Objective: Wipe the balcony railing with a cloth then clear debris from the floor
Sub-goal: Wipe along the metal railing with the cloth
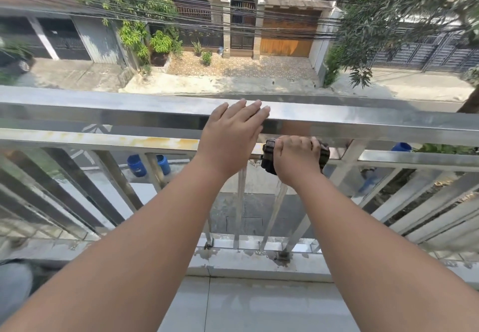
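Note:
A steel balcony railing runs across the view, with a wide top rail (pixel 103 106) and a thinner second rail (pixel 414 158) below it. My left hand (pixel 230 140) lies flat on the top rail, fingers spread over its edge, holding nothing. My right hand (pixel 295 160) is closed on a dark striped cloth (pixel 269 158) pressed against the second rail, just right of the left hand. Yellowish stains mark the second rail (pixel 145 141) to the left of the cloth.
Slanted balusters (pixel 114 178) drop to a stained concrete curb (pixel 246 261). Grey floor tiles (pixel 254 305) lie under my arms. A grey object (pixel 13 287) sits at the lower left. Blue barrels (pixel 137 164), a street and houses lie beyond.

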